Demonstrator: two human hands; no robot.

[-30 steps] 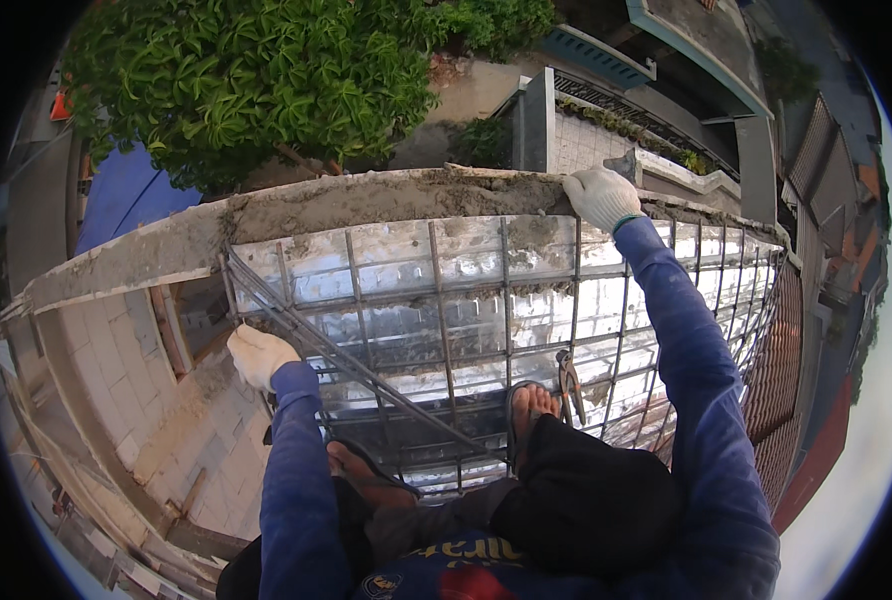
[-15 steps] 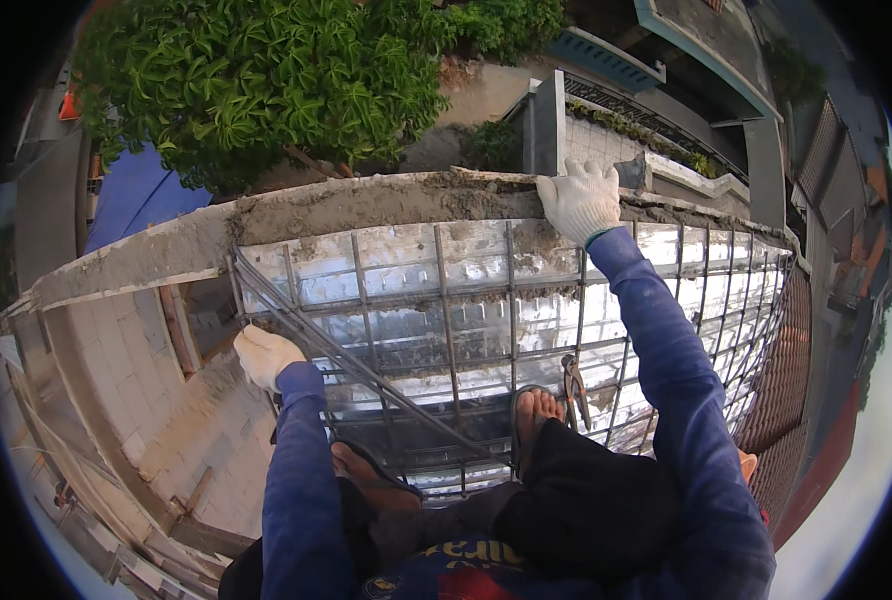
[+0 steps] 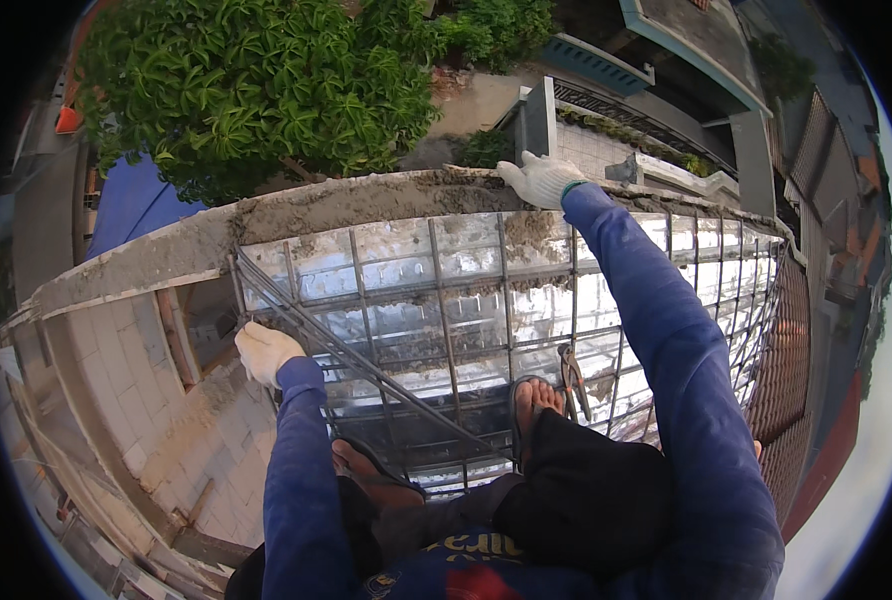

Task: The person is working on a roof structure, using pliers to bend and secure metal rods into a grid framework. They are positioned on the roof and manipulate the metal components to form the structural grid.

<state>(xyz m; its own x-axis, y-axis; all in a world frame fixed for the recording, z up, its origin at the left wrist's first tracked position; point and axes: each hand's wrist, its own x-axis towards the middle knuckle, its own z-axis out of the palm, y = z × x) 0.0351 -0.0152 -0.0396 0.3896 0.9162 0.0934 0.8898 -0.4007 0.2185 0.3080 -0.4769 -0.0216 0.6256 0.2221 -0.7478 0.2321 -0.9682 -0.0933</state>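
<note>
My left hand (image 3: 268,355), in a white knit glove, is closed round the steel bar at the left edge of a rebar mesh (image 3: 436,290). Just beside it, a few loose rebar rods (image 3: 366,372) lie slanting across the mesh. My right hand (image 3: 540,182), gloved the same way, rests on top of the rough concrete ledge (image 3: 366,200) at the far side, fingers apart and holding nothing. A pair of pincers (image 3: 573,380) lies on the mesh next to my right foot (image 3: 538,405).
Shiny corrugated metal decking (image 3: 396,335) lies under the mesh, and my sandalled feet stand there. To the left is an open drop beside a block wall (image 3: 116,370). Past the ledge are a leafy tree (image 3: 256,90) and a blue tarp (image 3: 141,205) lower down. Roof tiles (image 3: 776,370) border the right.
My right hand has slid left along the ledge, its arm reaching further across. The left hand stays closed in the same place. The view has shifted slightly.
</note>
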